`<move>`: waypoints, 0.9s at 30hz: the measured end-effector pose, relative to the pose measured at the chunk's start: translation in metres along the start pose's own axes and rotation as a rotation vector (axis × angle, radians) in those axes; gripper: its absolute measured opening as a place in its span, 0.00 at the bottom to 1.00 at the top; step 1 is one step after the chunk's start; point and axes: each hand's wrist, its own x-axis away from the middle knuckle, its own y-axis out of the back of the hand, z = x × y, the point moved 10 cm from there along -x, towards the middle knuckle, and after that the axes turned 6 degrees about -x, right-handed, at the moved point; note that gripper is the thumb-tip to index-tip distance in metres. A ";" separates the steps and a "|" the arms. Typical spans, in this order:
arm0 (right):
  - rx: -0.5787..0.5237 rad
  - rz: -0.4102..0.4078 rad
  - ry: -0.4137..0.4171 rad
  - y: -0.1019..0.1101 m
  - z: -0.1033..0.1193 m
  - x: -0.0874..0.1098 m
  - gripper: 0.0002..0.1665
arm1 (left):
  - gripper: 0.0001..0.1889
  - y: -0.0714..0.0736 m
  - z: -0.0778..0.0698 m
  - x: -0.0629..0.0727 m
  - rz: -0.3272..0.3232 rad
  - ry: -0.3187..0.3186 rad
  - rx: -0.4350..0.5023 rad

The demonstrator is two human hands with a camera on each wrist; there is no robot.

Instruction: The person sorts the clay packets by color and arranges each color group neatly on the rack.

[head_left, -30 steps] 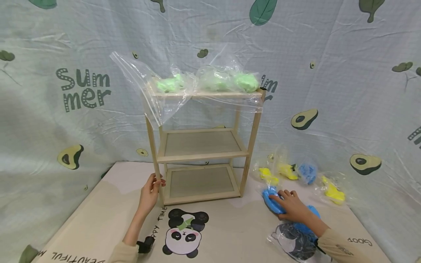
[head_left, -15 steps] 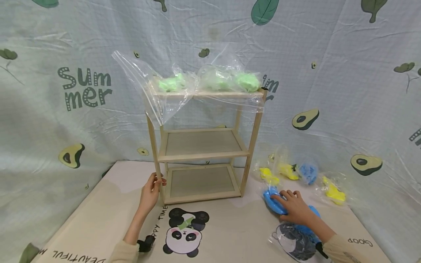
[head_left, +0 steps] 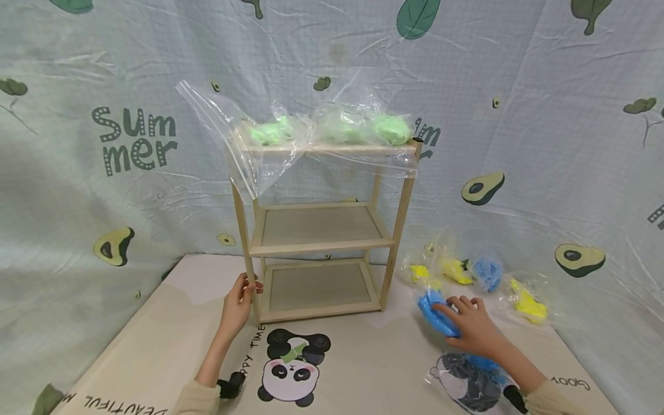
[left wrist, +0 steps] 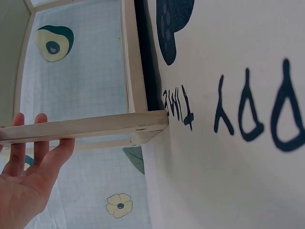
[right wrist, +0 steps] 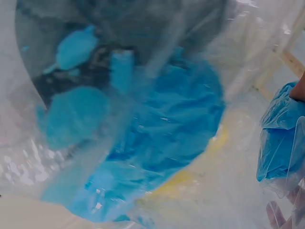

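Note:
In the head view my left hand (head_left: 240, 304) holds the front left leg of a small wooden shelf rack (head_left: 321, 249). Its fingers lie against that leg (left wrist: 86, 128) in the left wrist view. My right hand (head_left: 474, 327), on the right side of the table, grips a clear plastic bag with a soft blue lump (head_left: 437, 313) in it. The right wrist view shows the same blue bag (right wrist: 279, 143) between thumb and fingers. Under my right forearm lies another bag with blue and dark grey contents (head_left: 469, 383), partly hidden; its blue part (right wrist: 167, 119) fills much of the right wrist view.
On the rack's top shelf lie clear bags with pale green lumps (head_left: 391, 129), their plastic hanging over the front edge. Behind my right hand are bags with yellow lumps (head_left: 529, 302) and a blue one (head_left: 487, 274). A printed curtain (head_left: 524, 144) stands behind the table.
My right hand has shifted slightly to the right, and the blue bag in its grip has moved and tilted with it. The left hand stays on the rack's leg.

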 end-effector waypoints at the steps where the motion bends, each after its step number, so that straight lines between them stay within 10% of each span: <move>1: -0.001 -0.003 0.001 0.002 0.001 0.000 0.39 | 0.09 0.000 0.000 0.000 0.000 0.003 0.004; 27: -0.036 -0.222 0.160 0.059 0.037 -0.012 0.35 | 0.09 0.000 -0.001 0.000 -0.002 -0.009 -0.016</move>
